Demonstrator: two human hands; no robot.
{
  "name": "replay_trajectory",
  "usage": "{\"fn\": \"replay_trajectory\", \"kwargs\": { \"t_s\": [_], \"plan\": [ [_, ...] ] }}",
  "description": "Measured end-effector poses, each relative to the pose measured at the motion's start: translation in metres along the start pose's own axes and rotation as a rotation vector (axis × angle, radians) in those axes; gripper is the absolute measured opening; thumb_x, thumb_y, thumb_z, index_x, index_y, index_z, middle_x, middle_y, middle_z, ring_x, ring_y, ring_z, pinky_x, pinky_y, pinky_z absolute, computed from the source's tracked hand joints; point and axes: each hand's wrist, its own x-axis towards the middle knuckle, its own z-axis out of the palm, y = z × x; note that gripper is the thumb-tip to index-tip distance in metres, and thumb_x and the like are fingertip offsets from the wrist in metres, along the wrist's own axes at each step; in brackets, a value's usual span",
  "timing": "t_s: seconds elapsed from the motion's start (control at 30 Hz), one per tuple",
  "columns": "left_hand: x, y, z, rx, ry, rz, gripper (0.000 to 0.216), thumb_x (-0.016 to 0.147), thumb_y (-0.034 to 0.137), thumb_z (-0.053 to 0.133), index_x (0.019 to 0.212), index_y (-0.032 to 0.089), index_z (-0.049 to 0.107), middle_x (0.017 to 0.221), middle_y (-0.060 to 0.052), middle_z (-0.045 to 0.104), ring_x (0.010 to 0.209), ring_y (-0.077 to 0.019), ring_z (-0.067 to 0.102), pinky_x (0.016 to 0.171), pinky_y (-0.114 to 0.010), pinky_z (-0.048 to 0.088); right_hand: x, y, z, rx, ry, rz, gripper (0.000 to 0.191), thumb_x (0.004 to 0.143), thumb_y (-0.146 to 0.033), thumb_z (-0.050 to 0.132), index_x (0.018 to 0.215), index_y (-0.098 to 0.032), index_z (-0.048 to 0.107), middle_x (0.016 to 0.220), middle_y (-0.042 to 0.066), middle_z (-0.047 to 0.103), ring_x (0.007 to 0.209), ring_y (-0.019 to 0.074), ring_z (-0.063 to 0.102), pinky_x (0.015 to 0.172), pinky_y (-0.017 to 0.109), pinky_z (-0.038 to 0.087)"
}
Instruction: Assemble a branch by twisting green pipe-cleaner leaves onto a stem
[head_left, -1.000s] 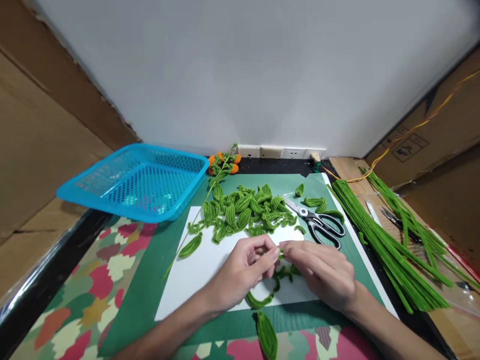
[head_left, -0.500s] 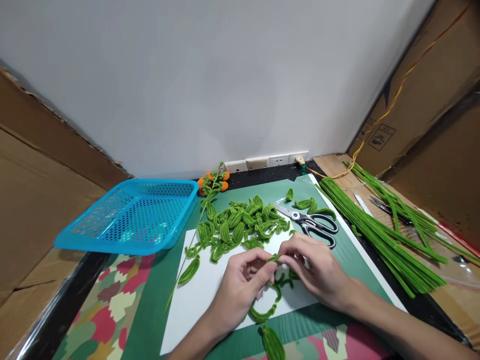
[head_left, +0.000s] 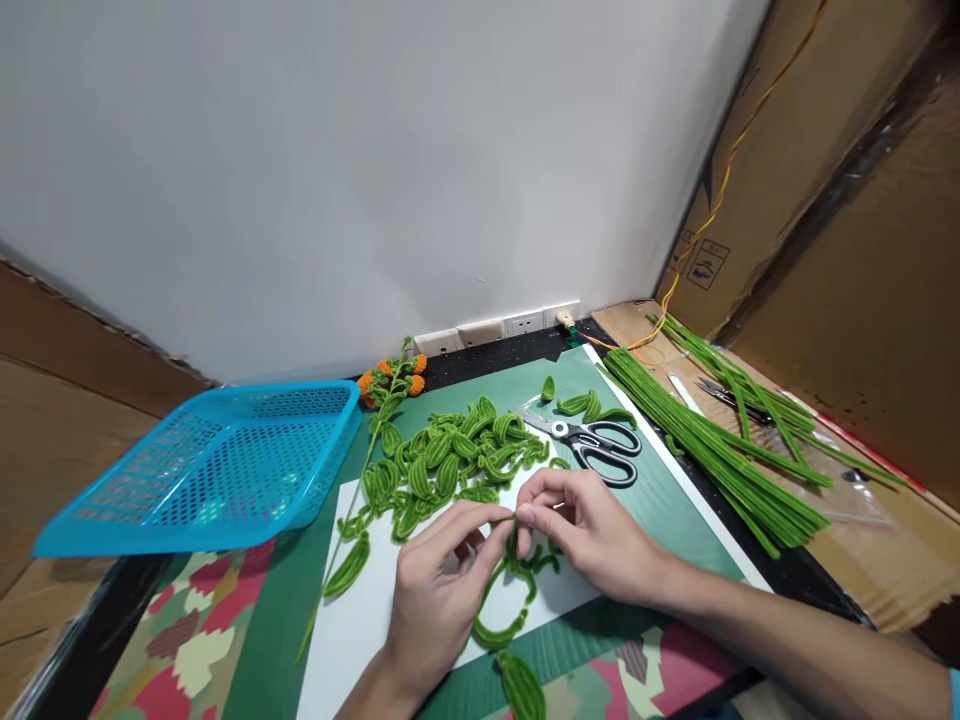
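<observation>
My left hand (head_left: 442, 585) and my right hand (head_left: 600, 530) meet over a white sheet (head_left: 337, 640). Both pinch a small piece of green pipe cleaner (head_left: 513, 535), mostly hidden by the fingertips. Below the fingers a curved green strand (head_left: 499, 638) forms a loop; whether it joins the pinched piece I cannot tell. A striped green leaf (head_left: 522, 685) lies nearer to me. Just beyond my hands is a pile of similar fuzzy leaves (head_left: 450, 455), with scissors (head_left: 600, 440) lying to its right, blades pointing left.
A blue perforated basket (head_left: 247, 460) stands at the left. Beside it lies a long green stem with orange blossoms (head_left: 417, 386). A bundle of green pipe cleaners (head_left: 720, 465) rests at the right. Cardboard (head_left: 847, 230) and a wall with sockets (head_left: 525, 323) bound the table.
The view has turned to the right, so things appear shifted left. My fingertips have come closer together on the green piece.
</observation>
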Motion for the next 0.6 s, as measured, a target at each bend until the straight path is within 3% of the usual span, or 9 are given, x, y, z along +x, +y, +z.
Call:
{"fn": "replay_trajectory", "kwargs": {
  "t_s": [0.17, 0.27, 0.33, 0.4, 0.47, 0.6],
  "plan": [
    [-0.003, 0.003, 0.007, -0.232, -0.046, -0.317, 0.017, 0.099, 0.036, 0.07, 0.101, 0.02, 0.071, 0.079, -0.001, 0.07, 0.058, -0.0113, 0.059, 0.053, -0.022, 0.048, 0.001, 0.001, 0.001, 0.045, 0.009, 0.042, 0.027, 0.101, -0.041, 0.067, 0.09, -0.016, 0.067, 0.069, 0.001, 0.07, 0.063, 0.0143, 0.063, 0.065, 0.027, 0.047],
    [-0.004, 0.001, 0.008, -0.385, -0.101, -0.477, 0.024, 0.1, 0.042, 0.068, 0.108, 0.019, 0.065, 0.066, 0.002, 0.065, 0.053, -0.0106, 0.055, 0.051, -0.02, 0.043, 0.001, -0.003, -0.006, -0.089, 0.018, -0.029, 0.022, 0.102, -0.037, 0.066, 0.096, -0.016, 0.069, 0.077, 0.002, 0.072, 0.07, 0.0158, 0.067, 0.066, 0.027, 0.05],
    [-0.004, -0.002, 0.007, -0.449, -0.125, -0.54, 0.027, 0.101, 0.044, 0.067, 0.11, 0.019, 0.063, 0.057, 0.005, 0.061, 0.049, -0.0096, 0.051, 0.049, -0.019, 0.038, 0.001, -0.004, -0.015, -0.317, 0.027, -0.209, 0.016, 0.103, -0.03, 0.065, 0.109, -0.017, 0.07, 0.09, 0.005, 0.077, 0.079, 0.017, 0.069, 0.069, 0.028, 0.052],
    [-0.002, -0.003, 0.006, -0.492, -0.152, -0.568, 0.029, 0.101, 0.045, 0.066, 0.111, 0.018, 0.061, 0.053, 0.006, 0.059, 0.045, -0.0085, 0.047, 0.047, -0.018, 0.034, 0.001, -0.003, -0.024, -0.594, 0.017, -0.484, 0.018, 0.104, -0.024, 0.063, 0.12, -0.018, 0.069, 0.104, 0.008, 0.079, 0.086, 0.0186, 0.068, 0.075, 0.031, 0.053],
    [0.0, -0.004, 0.005, -0.52, -0.179, -0.581, 0.031, 0.101, 0.047, 0.067, 0.11, 0.018, 0.061, 0.051, 0.006, 0.058, 0.043, -0.0076, 0.044, 0.045, -0.018, 0.029, 0.002, -0.001, -0.032, -0.802, 0.006, -0.725, 0.017, 0.106, -0.017, 0.059, 0.119, -0.018, 0.07, 0.103, 0.008, 0.08, 0.084, 0.0186, 0.066, 0.072, 0.032, 0.051],
    [0.003, -0.002, 0.005, -0.558, -0.224, -0.597, 0.033, 0.099, 0.049, 0.068, 0.106, 0.017, 0.062, 0.049, 0.007, 0.055, 0.042, -0.0063, 0.04, 0.044, -0.017, 0.026, 0.004, 0.003, -0.039, -0.982, 0.008, -0.916, 0.017, 0.106, -0.012, 0.056, 0.112, -0.016, 0.071, 0.096, 0.006, 0.079, 0.079, 0.0169, 0.064, 0.065, 0.03, 0.049]
  ]
}}
